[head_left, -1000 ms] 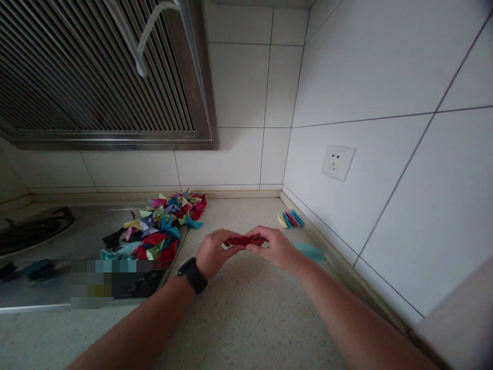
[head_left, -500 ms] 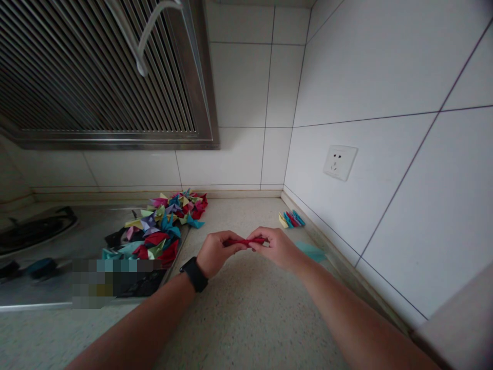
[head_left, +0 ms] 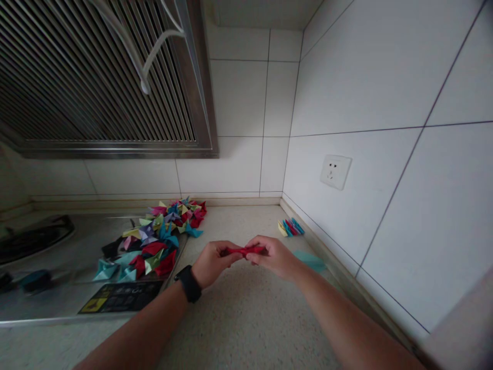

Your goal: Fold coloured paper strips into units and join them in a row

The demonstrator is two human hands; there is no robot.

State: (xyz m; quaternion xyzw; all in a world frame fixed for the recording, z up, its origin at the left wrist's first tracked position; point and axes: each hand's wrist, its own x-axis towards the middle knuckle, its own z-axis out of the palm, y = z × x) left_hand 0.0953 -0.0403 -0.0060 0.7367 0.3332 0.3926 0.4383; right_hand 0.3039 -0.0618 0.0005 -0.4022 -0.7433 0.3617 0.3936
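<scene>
Above the bench [head_left: 242, 329], the left hand [head_left: 211, 263] and right hand [head_left: 276, 257] pinch the red paper [head_left: 242, 251] at its ends. It looks light and easy to crush, so a soft grip on the ends seems best.

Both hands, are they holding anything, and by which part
Yes, folded red paper: the left hand grips its left half, the right hand its right half.

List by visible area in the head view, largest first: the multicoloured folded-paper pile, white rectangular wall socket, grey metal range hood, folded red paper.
1. Grey range hood
2. Multicoloured paper pile
3. White wall socket
4. Red paper, partly hidden
</scene>
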